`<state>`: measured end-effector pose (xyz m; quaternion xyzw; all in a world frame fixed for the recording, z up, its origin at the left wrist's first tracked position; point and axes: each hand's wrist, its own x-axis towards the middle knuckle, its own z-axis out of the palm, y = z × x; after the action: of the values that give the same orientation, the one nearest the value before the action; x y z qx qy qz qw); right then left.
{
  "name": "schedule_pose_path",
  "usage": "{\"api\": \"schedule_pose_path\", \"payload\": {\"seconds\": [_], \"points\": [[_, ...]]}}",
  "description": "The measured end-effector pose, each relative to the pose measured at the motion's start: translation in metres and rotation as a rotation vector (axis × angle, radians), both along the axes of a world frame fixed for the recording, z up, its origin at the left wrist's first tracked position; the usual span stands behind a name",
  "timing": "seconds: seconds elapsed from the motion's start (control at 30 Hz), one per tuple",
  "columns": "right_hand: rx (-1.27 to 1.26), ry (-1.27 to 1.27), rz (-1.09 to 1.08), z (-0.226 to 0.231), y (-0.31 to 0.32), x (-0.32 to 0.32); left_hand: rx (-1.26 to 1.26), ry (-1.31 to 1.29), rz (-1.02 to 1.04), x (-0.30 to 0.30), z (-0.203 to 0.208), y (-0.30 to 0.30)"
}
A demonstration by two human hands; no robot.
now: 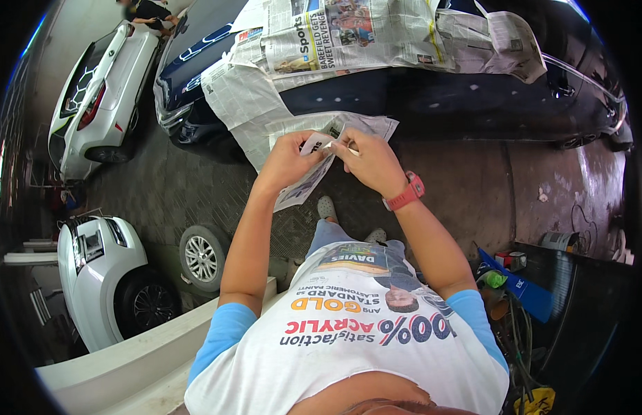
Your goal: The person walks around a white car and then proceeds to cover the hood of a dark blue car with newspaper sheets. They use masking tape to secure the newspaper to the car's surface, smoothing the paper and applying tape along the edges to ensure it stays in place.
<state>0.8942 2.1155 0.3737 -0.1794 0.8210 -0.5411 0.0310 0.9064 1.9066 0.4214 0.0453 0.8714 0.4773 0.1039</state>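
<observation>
Pinched closed on a newspaper sheet (301, 188), our L hand (290, 159) & R hand (369, 160) could rip it if we tug unevenly.

A white shirt (266, 377) fills the lower middle of the frame, with a scooped neckline at the bottom edge and short light-blue sleeves (225, 335) at either side. Its front carries printed lettering in red, orange and dark blue (upside down from this view), plus a printed figure of a person. A red watch (406, 194) with a slotted strap circles the wrist behind the right of the hands (373, 162). Below show blue trousers (324, 236) and greyish, perforated clogs (326, 207).
</observation>
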Motion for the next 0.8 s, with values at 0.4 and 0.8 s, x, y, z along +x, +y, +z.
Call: {"api": "schedule_pose_path", "payload": {"seconds": [0.4, 0.8], "points": [[-0.17, 0.004, 0.248, -0.013, -0.005, 0.035, -0.078, 0.1, 0.158, 0.007, 0.034, -0.022], [-0.129, -0.323, 0.272, -0.12, 0.027, -0.004, -0.241, 0.237, 0.1, 0.023, 0.164, -0.081]]}}
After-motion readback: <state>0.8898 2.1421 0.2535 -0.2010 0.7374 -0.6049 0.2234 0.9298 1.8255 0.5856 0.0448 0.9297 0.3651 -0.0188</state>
